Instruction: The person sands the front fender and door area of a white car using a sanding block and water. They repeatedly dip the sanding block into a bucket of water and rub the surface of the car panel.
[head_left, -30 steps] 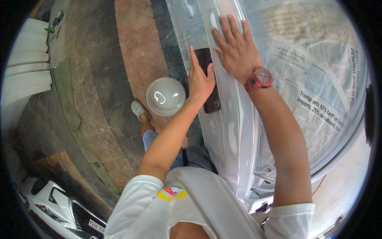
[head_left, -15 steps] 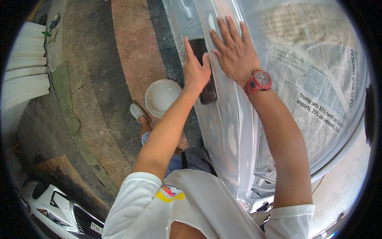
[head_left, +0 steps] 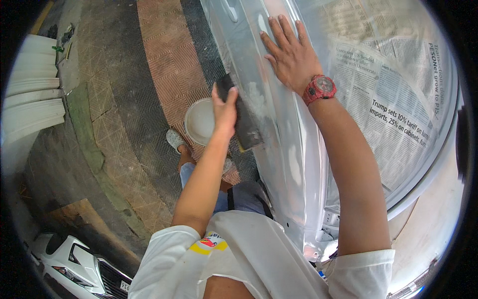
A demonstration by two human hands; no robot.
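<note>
My left hand [head_left: 225, 112] grips a long, dark sanding block [head_left: 245, 124], with the thumb along its top. The block is tilted against the left side of a silver-grey car body panel [head_left: 286, 149], and a yellowish edge shows at its near end. Cloudy wet residue [head_left: 256, 94] marks the panel just right of the block. Farther up, my right hand [head_left: 294, 60] lies flat on the panel, fingers spread and holding nothing. A red watch [head_left: 321, 87] is on that wrist.
A round white bucket [head_left: 199, 122] stands on the floor mat, partly behind my left hand. Newspaper [head_left: 383, 99] under clear plastic covers the car's glass at right. A door handle [head_left: 229, 10] shows at the top. White ribbed panels [head_left: 37, 89] are at left, a white car [head_left: 79, 266] lower left.
My left hand and the sanding block have moved left and nearer to me, from the panel's top toward its side edge. The right hand stays on the panel, shifting slightly.
</note>
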